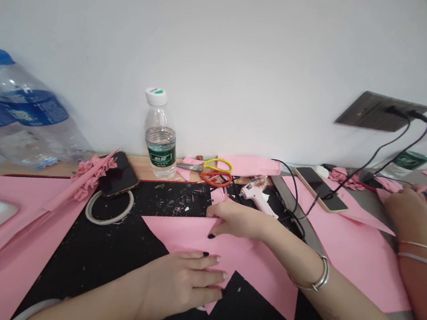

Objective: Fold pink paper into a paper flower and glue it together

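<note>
A folded sheet of pink paper (262,273) lies before me on the black mat (106,255). My left hand (188,280) rests flat on its lower left part, fingers stretched out and slightly apart. At the far edge of the sheet, my right hand (233,219) is closed with the thumb on the near side, pinching the paper. Just past its fingers shows a small pink piece (217,195), partly hidden. Beyond that hand lie a pink glue gun (261,200) and scissors (215,173) with yellow and orange handles.
A water bottle (160,143) stands by the wall. To the left are a roll of tape (93,214), a phone (121,175), crinkled pink paper flowers (90,174) and large bottles (30,108). Cables (377,148) run from a socket. Another person's arm (414,255) is at right.
</note>
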`<state>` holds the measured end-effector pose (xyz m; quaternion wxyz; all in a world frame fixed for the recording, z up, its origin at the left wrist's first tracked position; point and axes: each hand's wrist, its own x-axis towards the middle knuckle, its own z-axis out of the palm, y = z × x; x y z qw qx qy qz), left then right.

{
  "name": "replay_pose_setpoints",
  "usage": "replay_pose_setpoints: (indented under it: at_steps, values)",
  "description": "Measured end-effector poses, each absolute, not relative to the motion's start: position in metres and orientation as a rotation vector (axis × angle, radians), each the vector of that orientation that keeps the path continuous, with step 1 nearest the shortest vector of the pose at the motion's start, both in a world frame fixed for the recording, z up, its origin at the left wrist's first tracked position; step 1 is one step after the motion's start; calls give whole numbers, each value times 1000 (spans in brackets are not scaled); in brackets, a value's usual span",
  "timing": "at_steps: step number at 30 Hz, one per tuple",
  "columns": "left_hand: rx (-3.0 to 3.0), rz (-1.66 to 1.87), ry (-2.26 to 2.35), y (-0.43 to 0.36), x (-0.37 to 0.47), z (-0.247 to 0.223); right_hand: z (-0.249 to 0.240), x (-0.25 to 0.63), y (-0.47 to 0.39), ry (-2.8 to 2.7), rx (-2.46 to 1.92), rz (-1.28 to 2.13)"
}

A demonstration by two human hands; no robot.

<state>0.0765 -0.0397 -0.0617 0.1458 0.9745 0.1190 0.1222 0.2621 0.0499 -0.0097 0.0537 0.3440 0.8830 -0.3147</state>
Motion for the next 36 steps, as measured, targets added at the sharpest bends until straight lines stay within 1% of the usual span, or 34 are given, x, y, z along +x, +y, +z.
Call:
replay_pose_setpoints:
  at_steps: [4, 9, 12, 15, 17, 18, 20, 21, 23, 27, 30, 32, 36]
  values:
    - [2834, 329, 350, -40, 77, -62, -9, 262, 50, 2698, 1034, -947]
    - [2813, 253, 335, -39, 77, -59, -7, 262, 48, 2720, 1029, -857]
    - [2706, 207, 342, -38, 77, -52, -8, 260, 39, 2733, 1128, -757]
    - [2612, 179, 372, -37, 78, -46, -14, 257, 19, 2806, 1312, -504]
    - [2596, 150, 370, -37, 81, -43, -22, 257, 1, 2919, 1366, -132]
    - [2595, 136, 367, -37, 82, -43, -28, 257, -7, 2973, 1297, -19]
    - [2588, 131, 363, -36, 85, -42, -38, 260, -21, 3004, 1151, 52]
    - [2582, 138, 359, -36, 86, -42, -42, 261, -26, 3005, 1158, 72]
    - [2578, 147, 351, -35, 88, -41, -46, 265, -30, 3012, 1130, 20]
    - [2613, 158, 297, -32, 90, -49, -41, 268, -26, 2981, 1144, -233]
    - [2675, 338, 253, -33, 92, -70, -40, 266, -24, 2942, 1243, -350]
    - [2713, 452, 307, -34, 94, -87, -42, 265, -25, 2934, 1307, -369]
    - [2744, 527, 338, -36, 95, -117, -50, 271, -31, 2865, 1460, -302]
